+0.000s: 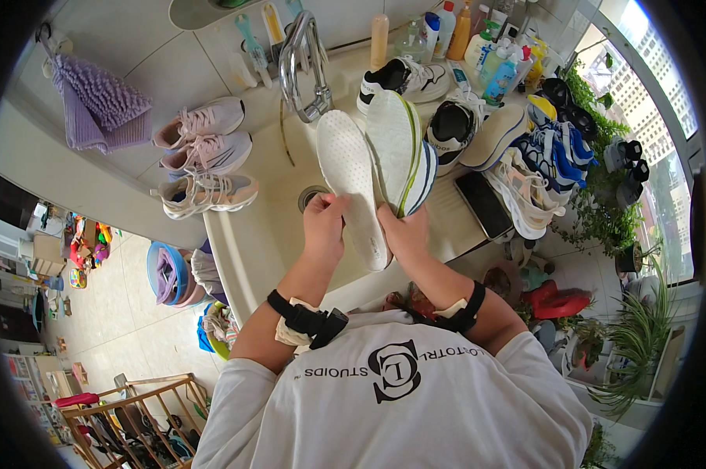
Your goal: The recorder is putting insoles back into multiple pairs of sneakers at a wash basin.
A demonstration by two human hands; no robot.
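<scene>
Over the sink (255, 227) I hold several shoe insoles upright. My left hand (324, 224) pinches the edge of a white perforated insole (343, 152) near its middle. My right hand (405, 233) is closed round the lower ends of a fanned bunch of insoles (393, 137), pale with green and dark blue edges; its fingers are partly hidden behind them. The white insole overlaps the bunch at its left side. Behind the insoles, a black-and-white shoe (384, 78) stands on the sink ledge, with another black-and-white shoe (452, 129) to the right.
A chrome faucet (304, 70) rises at the back. Pink and beige sneakers (212, 152) line the left ledge. To the right lie a dark phone (483, 205), a beige sneaker (525, 195) and blue-white shoes (552, 156). Bottles (497, 70) crowd the back right corner; a purple towel (107, 105) hangs left.
</scene>
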